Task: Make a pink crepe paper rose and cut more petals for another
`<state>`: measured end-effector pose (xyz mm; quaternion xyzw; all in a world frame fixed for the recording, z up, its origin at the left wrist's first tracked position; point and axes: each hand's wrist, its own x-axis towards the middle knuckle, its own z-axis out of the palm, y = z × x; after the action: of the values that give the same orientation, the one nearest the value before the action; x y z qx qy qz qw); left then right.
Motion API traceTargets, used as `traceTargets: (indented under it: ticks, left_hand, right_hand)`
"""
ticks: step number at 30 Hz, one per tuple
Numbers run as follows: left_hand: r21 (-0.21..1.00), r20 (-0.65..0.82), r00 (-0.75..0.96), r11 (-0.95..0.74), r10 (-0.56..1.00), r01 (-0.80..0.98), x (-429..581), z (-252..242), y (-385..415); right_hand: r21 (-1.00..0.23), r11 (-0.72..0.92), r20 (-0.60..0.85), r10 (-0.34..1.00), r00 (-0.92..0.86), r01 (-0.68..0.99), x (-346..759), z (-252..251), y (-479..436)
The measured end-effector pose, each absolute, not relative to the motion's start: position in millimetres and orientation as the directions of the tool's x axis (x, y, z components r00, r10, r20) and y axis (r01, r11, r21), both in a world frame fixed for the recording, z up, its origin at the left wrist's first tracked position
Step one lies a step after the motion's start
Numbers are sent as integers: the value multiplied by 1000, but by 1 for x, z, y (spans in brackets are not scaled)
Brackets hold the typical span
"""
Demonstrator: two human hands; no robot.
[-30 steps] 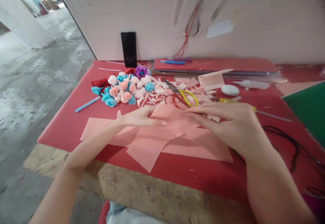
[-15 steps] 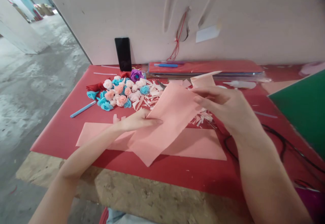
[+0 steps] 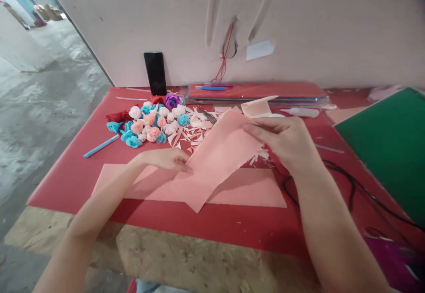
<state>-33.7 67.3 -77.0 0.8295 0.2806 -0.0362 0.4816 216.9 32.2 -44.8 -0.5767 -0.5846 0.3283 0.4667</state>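
Note:
A pink sheet of crepe paper (image 3: pixel 219 151) is held up at a slant between my hands. My right hand (image 3: pixel 282 138) pinches its upper right edge between thumb and fingers. At the left edge, my left hand (image 3: pixel 168 159) has its fingers curled and its thumb against the paper. Beneath lies a long pink paper strip (image 3: pixel 252 186), flat on the red table covering (image 3: pixel 66 151) and partly hidden by the sheet and my left forearm. Pale paper scraps (image 3: pixel 195 129) are scattered behind the sheet, with scissors (image 3: pixel 207 116) among them.
Paper roses (image 3: pixel 146 127) in several colours cluster at the back left, near a blue pen (image 3: pixel 101 146). A black phone (image 3: pixel 155 74) leans against the wall. To the right are a glue bottle (image 3: pixel 302 113), a black cable (image 3: pixel 352 178) and a green board (image 3: pixel 388 147).
My left hand has slid from lying over the sheet to its left edge, its fingers curling in. My right hand keeps its pinch. The view has shifted slightly.

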Motion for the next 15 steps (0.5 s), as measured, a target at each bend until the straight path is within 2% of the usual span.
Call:
traceTargets:
  ticks: [2, 4, 5, 7, 9, 10, 12, 13, 15]
  left_hand:
    - [795, -207, 837, -412, 507, 446, -40, -80, 73]
    - [779, 56, 768, -509, 639, 367, -41, -86, 78]
    - [725, 228, 706, -600, 671, 337, -40, -90, 79]
    - [484, 561, 576, -800, 594, 353, -36, -101, 80]
    - [158, 724, 565, -893, 395, 422, -31, -111, 78]
    - [3, 734, 615, -906, 289, 423, -29, -115, 76]
    - [-213, 657, 738, -901, 155, 379, -27, -120, 70]
    - [-274, 605, 788, -900, 114, 340, -26, -121, 66]
    - [-313, 521, 851, -914, 63, 259, -26, -121, 60]
  right_hand:
    - [-908, 130, 183, 978, 100, 398, 218, -42, 31]
    - [-899, 150, 203, 975, 88, 412, 217, -40, 29]
    - [-898, 160, 209, 975, 77, 410, 217, -39, 29]
    - [-900, 173, 206, 978, 43, 399, 217, -39, 29]
    - [-903, 178, 201, 979, 18, 392, 217, -40, 29]
    - [-903, 177, 197, 980, 12, 393, 217, -41, 30]
    - [-905, 181, 198, 980, 4, 386, 217, -43, 32]
    - [-907, 182, 195, 981, -4, 381, 217, -44, 33]
    - [-911, 174, 179, 984, -22, 373, 218, -46, 35]
